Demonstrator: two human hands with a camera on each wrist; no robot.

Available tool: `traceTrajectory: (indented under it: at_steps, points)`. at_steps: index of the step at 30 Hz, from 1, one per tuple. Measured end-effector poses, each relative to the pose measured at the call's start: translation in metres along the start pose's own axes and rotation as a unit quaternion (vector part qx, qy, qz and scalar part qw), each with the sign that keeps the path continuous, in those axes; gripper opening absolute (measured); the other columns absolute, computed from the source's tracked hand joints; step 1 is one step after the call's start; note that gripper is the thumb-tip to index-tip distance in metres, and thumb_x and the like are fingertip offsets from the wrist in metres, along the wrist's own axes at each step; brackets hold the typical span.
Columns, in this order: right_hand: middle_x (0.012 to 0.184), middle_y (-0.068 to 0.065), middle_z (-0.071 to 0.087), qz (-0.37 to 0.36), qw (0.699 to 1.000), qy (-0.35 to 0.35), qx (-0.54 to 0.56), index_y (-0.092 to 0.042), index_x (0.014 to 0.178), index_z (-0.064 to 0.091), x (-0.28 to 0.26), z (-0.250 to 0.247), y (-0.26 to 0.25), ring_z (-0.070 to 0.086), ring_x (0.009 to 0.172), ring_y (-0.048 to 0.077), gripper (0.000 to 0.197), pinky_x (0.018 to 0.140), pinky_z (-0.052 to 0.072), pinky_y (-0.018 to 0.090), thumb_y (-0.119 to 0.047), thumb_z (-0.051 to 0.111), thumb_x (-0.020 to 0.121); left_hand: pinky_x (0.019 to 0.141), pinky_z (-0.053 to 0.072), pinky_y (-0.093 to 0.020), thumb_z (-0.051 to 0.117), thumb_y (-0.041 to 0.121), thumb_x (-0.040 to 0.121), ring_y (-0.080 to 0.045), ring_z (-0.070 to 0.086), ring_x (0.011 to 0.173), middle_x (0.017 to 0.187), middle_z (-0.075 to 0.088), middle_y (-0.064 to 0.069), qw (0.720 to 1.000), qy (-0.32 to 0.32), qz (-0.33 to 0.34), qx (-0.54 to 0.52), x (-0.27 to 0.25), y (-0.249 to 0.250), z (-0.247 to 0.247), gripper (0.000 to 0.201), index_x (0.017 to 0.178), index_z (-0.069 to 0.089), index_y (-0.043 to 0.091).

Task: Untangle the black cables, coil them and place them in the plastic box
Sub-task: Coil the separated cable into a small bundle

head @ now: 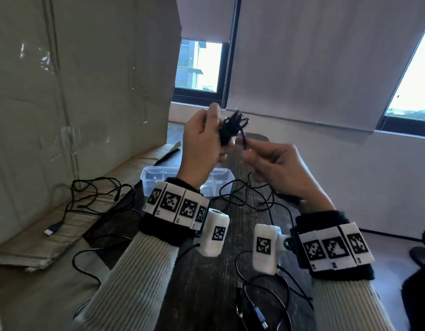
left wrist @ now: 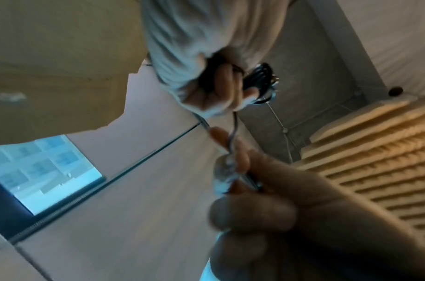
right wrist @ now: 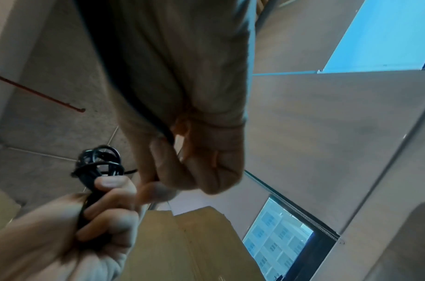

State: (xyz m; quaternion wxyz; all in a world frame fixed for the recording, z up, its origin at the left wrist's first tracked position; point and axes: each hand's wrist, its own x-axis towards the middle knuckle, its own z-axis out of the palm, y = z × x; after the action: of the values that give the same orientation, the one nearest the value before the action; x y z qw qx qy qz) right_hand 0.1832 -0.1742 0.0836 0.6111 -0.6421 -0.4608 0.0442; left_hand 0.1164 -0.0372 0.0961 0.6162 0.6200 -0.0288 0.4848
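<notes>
Above the table, my left hand (head: 219, 139) grips a coiled black cable bundle (head: 231, 126), its loops sticking up past the fingers. My right hand (head: 246, 149) pinches the cable's loose tail just right of the bundle; the tail then drops to the dark table (head: 206, 295). The left wrist view shows the left hand (left wrist: 221, 89) round the coil (left wrist: 259, 76) and the right hand (left wrist: 233, 165) pinching the strand. In the right wrist view the right hand (right wrist: 168, 171) pinches beside the coil (right wrist: 98, 163). The clear plastic box (head: 154, 177) stands below the hands.
More black cables lie loose: one tangle (head: 94, 194) with a USB plug (head: 52, 229) on flattened cardboard (head: 39, 247) at left, others (head: 261, 302) at the table's near end. A tall cardboard sheet (head: 75, 80) leans at left.
</notes>
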Motion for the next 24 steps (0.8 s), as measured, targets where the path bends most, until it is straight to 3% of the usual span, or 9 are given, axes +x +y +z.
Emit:
traceTrajectory:
  at_steps: [3, 6, 8, 10, 12, 15, 19, 21, 24]
  points:
    - [0.058, -0.009, 0.056, 0.020, 0.992, -0.093, -0.082, -0.016, 0.125, 0.063, -0.003, 0.009, -0.003, 0.040, 0.057, 0.009, 0.030, 0.054, 0.038, 0.015, -0.011, 0.055, 0.096, 0.034, 0.033, -0.017, 0.039, 0.028, 0.102, -0.011, 0.050, 0.033, 0.055, 0.055, -0.011, 0.994, 0.100, 0.002, 0.037, 0.006, -0.003, -0.004, 0.035, 0.073, 0.042, 0.009]
    - [0.072, 0.005, 0.063, 0.011, 0.968, -0.157, -0.195, -0.017, 0.128, 0.062, -0.008, 0.010, -0.016, 0.052, 0.067, 0.009, 0.031, 0.070, 0.047, 0.024, -0.014, 0.053, 0.098, 0.042, 0.044, -0.030, 0.042, 0.032, 0.101, -0.013, 0.060, 0.048, 0.058, 0.055, -0.009, 0.966, 0.127, 0.085, 0.209, 0.011, -0.019, -0.017, 0.036, 0.071, 0.044, 0.011]
    - [0.071, -0.004, 0.065, -0.024, 0.939, -0.179, -0.292, -0.014, 0.116, 0.069, -0.011, 0.008, -0.028, 0.054, 0.062, 0.007, 0.025, 0.067, 0.044, 0.019, -0.016, 0.052, 0.098, 0.044, 0.037, -0.015, 0.045, 0.026, 0.101, -0.004, 0.053, 0.047, 0.053, 0.045, 0.004, 0.931, 0.084, 0.145, 0.324, 0.009, -0.026, -0.018, 0.032, 0.072, 0.044, 0.011]
    - [0.064, -0.011, 0.063, -0.077, 0.912, -0.139, -0.379, -0.016, 0.093, 0.075, -0.013, 0.003, -0.040, 0.054, 0.057, 0.004, 0.017, 0.062, 0.039, 0.013, -0.019, 0.058, 0.094, 0.045, 0.033, -0.014, 0.049, 0.023, 0.099, -0.006, 0.044, 0.041, 0.052, 0.045, 0.005, 0.907, 0.014, 0.190, 0.375, 0.003, -0.028, -0.014, 0.030, 0.071, 0.045, 0.014]
    - [0.066, -0.015, 0.067, -0.122, 0.895, -0.078, -0.421, -0.028, 0.087, 0.077, -0.016, -0.004, -0.048, 0.058, 0.061, 0.000, 0.013, 0.066, 0.043, 0.012, -0.023, 0.065, 0.089, 0.047, 0.032, -0.018, 0.052, 0.024, 0.097, -0.006, 0.043, 0.044, 0.054, 0.053, 0.000, 0.898, -0.074, 0.196, 0.386, -0.002, -0.029, -0.009, 0.031, 0.068, 0.049, 0.015]
    - [0.068, -0.020, 0.070, -0.167, 0.894, 0.025, -0.415, -0.046, 0.086, 0.074, -0.020, -0.013, -0.052, 0.061, 0.059, 0.000, 0.012, 0.065, 0.051, 0.022, -0.035, 0.071, 0.083, 0.048, 0.030, -0.017, 0.053, 0.020, 0.096, -0.012, 0.037, 0.044, 0.048, 0.043, 0.009, 0.900, -0.169, 0.181, 0.360, -0.011, -0.026, 0.002, 0.035, 0.062, 0.049, 0.016]
    - [0.067, -0.020, 0.069, -0.182, 0.909, 0.137, -0.349, -0.045, 0.086, 0.074, -0.015, -0.021, -0.038, 0.062, 0.062, 0.000, 0.007, 0.060, 0.051, 0.025, -0.046, 0.068, 0.081, 0.040, 0.039, -0.023, 0.040, 0.021, 0.102, -0.016, 0.047, 0.038, 0.049, 0.047, -0.001, 0.971, -0.152, 0.071, 0.169, -0.019, -0.015, 0.014, 0.043, 0.062, 0.049, 0.010]
    - [0.066, -0.017, 0.063, -0.154, 0.910, 0.142, -0.359, -0.039, 0.092, 0.074, -0.008, -0.022, -0.021, 0.057, 0.062, 0.000, 0.013, 0.059, 0.047, 0.027, -0.042, 0.064, 0.084, 0.035, 0.032, -0.016, 0.034, 0.025, 0.104, -0.010, 0.046, 0.035, 0.053, 0.048, -0.007, 0.983, -0.163, -0.018, 0.087, -0.019, -0.005, 0.012, 0.041, 0.070, 0.047, 0.007]
    - [0.071, -0.010, 0.046, -0.114, 0.930, 0.088, -0.339, -0.040, 0.097, 0.066, -0.001, -0.023, -0.003, 0.044, 0.067, 0.003, 0.023, 0.060, 0.032, 0.025, -0.018, 0.062, 0.089, 0.037, 0.028, -0.016, 0.042, 0.035, 0.098, -0.007, 0.040, 0.039, 0.054, 0.053, 0.001, 0.965, -0.242, -0.055, 0.082, -0.017, 0.001, 0.004, 0.041, 0.085, 0.050, -0.002]
